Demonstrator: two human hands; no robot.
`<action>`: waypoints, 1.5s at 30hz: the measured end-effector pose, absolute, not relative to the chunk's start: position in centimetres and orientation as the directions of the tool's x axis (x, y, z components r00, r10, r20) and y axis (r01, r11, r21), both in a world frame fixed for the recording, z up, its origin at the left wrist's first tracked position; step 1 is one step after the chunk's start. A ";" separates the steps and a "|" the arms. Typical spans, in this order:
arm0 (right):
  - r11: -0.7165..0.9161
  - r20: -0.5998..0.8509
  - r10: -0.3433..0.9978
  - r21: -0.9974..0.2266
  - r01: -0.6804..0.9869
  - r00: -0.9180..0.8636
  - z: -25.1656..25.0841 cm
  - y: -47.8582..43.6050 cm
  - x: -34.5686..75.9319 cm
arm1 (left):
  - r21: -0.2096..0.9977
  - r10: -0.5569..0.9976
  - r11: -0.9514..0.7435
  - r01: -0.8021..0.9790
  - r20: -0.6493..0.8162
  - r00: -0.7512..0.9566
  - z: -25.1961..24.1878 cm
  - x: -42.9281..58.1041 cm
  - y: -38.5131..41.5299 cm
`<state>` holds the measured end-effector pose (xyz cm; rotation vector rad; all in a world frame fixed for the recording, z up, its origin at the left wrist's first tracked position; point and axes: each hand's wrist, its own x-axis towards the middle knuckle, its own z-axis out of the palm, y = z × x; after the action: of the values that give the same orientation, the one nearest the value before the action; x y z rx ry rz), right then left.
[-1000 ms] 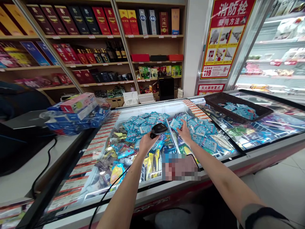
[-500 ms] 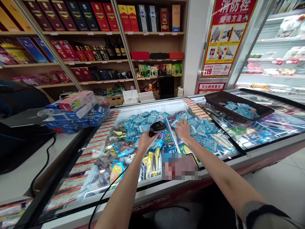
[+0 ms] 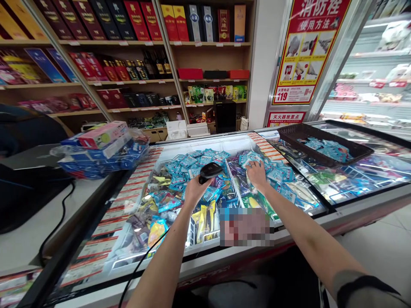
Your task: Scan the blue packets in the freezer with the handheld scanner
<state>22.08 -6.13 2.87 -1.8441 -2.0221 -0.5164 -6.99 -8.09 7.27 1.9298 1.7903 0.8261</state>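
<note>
Left grip point(image 3: 194, 191): closed round the scanner point(image 3: 210, 170), held over the freezer point(image 3: 205, 140), left of its divider point(image 3: 233, 184).
Right grip point(image 3: 257, 174): open, fingers spread flat on blue packets point(image 3: 280, 175), right of the divider.
Cord point(image 3: 141, 262): trails from the scanner.
Basket point(image 3: 361, 150): on the glass lid, far right.

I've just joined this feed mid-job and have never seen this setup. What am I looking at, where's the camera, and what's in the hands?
There is no machine here. These are one person's two bare arms, seen from a single camera worn on the head, looking forward and down. The left hand grips a black handheld scanner, and its cable trails back toward the person. The right hand lies open, palm down, on a heap of blue packets inside an open chest freezer. A black basket holding more such packets sits on the glass lid to the right.
</note>
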 end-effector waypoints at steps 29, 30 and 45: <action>0.312 0.267 0.922 -0.078 0.947 -0.282 2.2 2.5 12.1 | 0.711 0.983 -0.005 0.703 0.133 -0.128 6.8 -12.0 -6.1; 0.318 0.270 0.919 -0.076 0.945 -0.287 2.3 2.4 12.1 | 0.703 0.983 -0.015 0.711 0.140 -0.118 6.8 -11.9 -6.1; 0.425 0.329 0.860 -0.039 0.904 -0.390 3.1 -3.9 12.0 | 0.609 0.983 -0.057 0.791 0.172 -0.062 7.8 -10.2 -7.2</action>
<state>11.96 -3.95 3.09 -1.5245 -2.3845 -0.2109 -10.22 -7.24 7.76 1.8964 1.9012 0.8372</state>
